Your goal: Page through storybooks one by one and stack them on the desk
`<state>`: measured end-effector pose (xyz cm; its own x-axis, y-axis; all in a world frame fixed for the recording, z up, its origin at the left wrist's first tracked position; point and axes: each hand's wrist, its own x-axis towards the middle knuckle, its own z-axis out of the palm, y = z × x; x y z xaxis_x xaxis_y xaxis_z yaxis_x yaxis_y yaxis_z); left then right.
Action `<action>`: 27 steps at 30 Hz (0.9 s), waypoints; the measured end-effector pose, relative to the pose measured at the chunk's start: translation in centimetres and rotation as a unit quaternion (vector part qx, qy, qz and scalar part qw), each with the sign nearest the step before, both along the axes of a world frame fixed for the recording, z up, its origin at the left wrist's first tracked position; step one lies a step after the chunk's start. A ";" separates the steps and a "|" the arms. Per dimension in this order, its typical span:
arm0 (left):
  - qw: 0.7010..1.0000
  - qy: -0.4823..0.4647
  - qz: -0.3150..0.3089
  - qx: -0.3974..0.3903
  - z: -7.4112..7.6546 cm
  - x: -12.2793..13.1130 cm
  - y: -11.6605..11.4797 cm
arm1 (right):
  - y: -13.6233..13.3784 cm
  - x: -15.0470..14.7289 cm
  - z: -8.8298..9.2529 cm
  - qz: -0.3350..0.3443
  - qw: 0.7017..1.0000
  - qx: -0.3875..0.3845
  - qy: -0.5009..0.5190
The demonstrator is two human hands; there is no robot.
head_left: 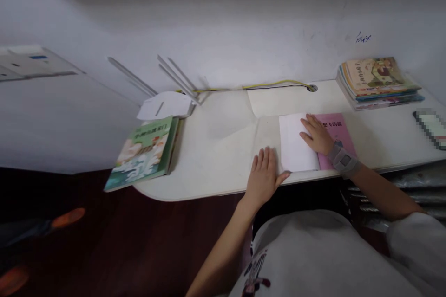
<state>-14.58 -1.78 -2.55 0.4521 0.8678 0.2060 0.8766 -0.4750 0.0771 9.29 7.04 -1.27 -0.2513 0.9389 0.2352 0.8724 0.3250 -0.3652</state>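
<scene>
Flat right hand (pixel 316 135) is pressing open a pink paperback booklet (pixel 336 137), apparently to hold its page down, while released left hand (pixel 263 178) is resting alongside.

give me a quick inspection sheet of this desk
surface: white desk, books and paper lying on it
job's things: pink book, open, white page showing
clutter: book stack, green book overhanging the desk edge, loose paper
hands: right hand flat on the page, left hand open beside it
cables: yellow and black cable running into a desk hole
surroundings: white wall, dark wood floor
</scene>
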 end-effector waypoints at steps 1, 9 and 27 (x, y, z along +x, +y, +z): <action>1.000 0.003 -0.006 0.002 -0.2 -0.6 0.0 | -0.6 -0.3 0.4 0.010 1.000 0.006 0.000; 1.000 0.013 -0.016 0.002 -0.4 -1.0 -0.3 | -7.3 -1.2 3.5 0.233 0.964 0.038 -0.120; 1.000 -0.003 -0.002 -0.001 0.4 -0.5 -0.6 | -2.9 1.0 1.9 0.156 0.984 0.031 0.077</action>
